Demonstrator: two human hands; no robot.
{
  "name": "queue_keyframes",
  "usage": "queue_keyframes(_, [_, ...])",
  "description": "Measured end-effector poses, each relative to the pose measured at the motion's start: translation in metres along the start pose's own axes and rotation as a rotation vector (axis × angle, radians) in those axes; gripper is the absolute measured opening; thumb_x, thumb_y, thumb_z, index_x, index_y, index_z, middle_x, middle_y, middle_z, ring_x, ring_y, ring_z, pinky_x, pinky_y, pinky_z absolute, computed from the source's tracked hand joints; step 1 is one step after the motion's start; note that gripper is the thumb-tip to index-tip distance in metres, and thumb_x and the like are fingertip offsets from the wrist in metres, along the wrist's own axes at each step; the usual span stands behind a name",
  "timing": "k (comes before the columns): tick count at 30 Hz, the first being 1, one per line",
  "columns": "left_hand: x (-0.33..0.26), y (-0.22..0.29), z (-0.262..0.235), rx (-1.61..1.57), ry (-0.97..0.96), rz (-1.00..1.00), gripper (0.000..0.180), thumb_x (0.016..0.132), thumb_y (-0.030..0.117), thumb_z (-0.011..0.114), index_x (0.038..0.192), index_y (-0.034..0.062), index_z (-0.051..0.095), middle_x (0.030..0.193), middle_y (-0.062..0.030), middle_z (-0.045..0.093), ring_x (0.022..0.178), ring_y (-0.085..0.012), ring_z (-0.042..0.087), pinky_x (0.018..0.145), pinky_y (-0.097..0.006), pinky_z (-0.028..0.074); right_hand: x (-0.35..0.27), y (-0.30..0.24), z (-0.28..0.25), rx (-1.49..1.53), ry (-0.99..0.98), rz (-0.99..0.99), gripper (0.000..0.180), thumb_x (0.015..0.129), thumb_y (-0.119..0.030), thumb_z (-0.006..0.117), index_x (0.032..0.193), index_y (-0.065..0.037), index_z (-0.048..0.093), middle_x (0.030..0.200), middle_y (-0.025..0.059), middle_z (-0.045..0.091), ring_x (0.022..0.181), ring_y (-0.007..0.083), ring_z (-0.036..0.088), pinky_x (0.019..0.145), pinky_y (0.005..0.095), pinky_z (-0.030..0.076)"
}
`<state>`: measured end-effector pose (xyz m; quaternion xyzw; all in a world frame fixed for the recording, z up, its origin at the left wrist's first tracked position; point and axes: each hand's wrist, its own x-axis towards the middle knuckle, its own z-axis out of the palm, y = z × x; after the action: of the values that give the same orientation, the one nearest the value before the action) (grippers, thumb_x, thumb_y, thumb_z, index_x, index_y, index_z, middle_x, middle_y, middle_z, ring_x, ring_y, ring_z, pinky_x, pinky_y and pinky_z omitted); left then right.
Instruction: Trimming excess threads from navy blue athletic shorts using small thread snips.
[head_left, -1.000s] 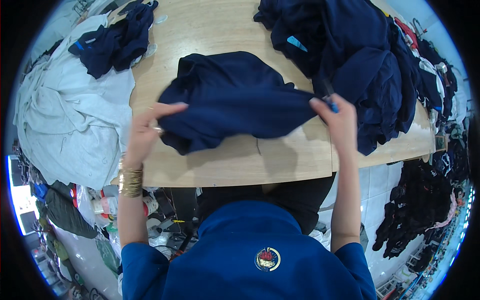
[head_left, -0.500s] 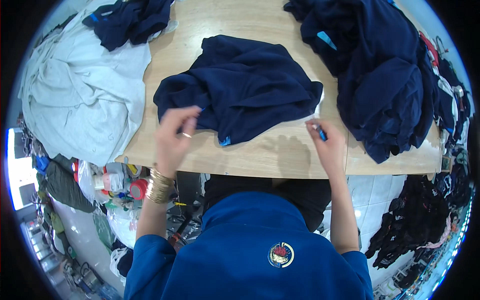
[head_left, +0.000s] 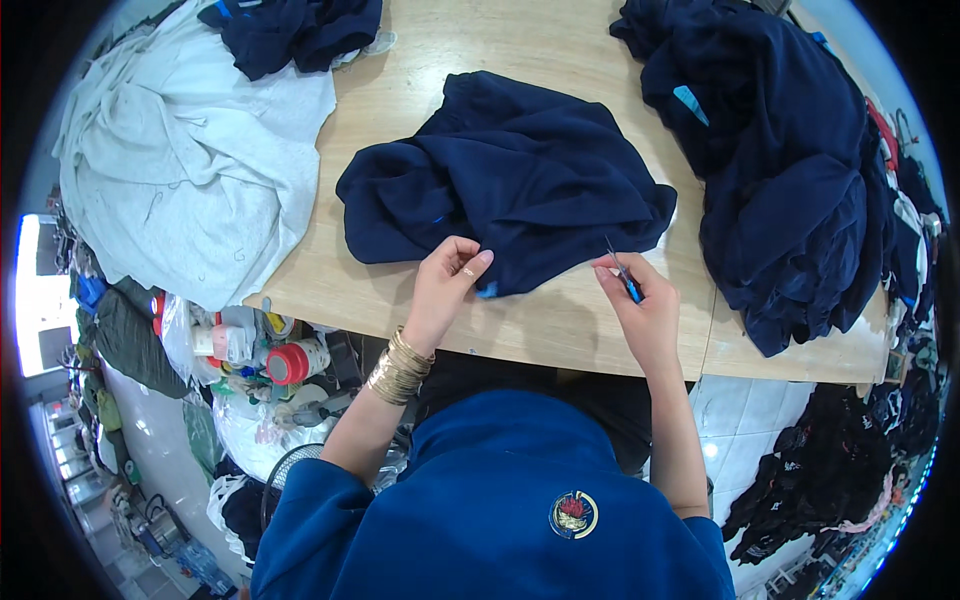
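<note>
A dark navy garment [head_left: 550, 170] lies loosely bunched on the table in front of me. At its near edge, my left hand [head_left: 450, 285] has thumb and fingers pinched together on the cloth, just beside a small bright blue tag [head_left: 487, 291]. A ring and a stack of gold bangles are on that arm. To the right, my right hand [head_left: 645, 310] is closed around small thread snips [head_left: 627, 277] with a blue handle. Their thin dark blades point up and away, close to the garment's near right edge.
Light grey cloth [head_left: 190, 170] covers the table's left, with another navy piece [head_left: 295, 35] on its far end. A large navy garment pile [head_left: 780, 190] sits at right. Below the table's left edge stands a red-lidded jar [head_left: 290, 363]; dark clothes [head_left: 815, 455] lie on the floor at right.
My left hand has moved right along the garment's near edge to the blue tag and pinched the cloth. In my right hand the snips' blades now show, pointing up. The whole view has shifted slightly.
</note>
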<state>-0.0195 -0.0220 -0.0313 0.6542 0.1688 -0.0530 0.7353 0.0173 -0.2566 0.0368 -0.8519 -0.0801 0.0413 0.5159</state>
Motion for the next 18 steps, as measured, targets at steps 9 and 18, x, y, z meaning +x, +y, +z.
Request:
queue_keyframes(9, [-0.02,0.038,0.018,-0.275,-0.21,-0.101,0.022,0.087,0.004,0.057,0.109,-0.0007,0.058,0.101,-0.0015,0.061,0.091,-0.0077,0.056,0.086,-0.022,0.043,0.006,-0.023,0.043,0.222,-0.065,-0.014,0.022,0.077,-0.007,0.071,0.097,-0.004,0.064,0.069,-0.0034,0.054,0.06,0.004,0.041,0.054,0.019,0.034])
queue_keyframes(18, [-0.028,0.045,0.022,-0.16,-0.232,-0.017,0.017,0.089,0.01,0.059,0.103,0.0009,0.06,0.087,0.0017,0.058,0.078,-0.0044,0.052,0.072,-0.019,0.041,0.022,-0.03,0.044,0.331,-0.095,0.089,0.012,0.082,-0.011,0.067,0.084,-0.001,0.062,0.071,0.0023,0.059,0.062,0.0101,0.052,0.057,0.0227,0.041])
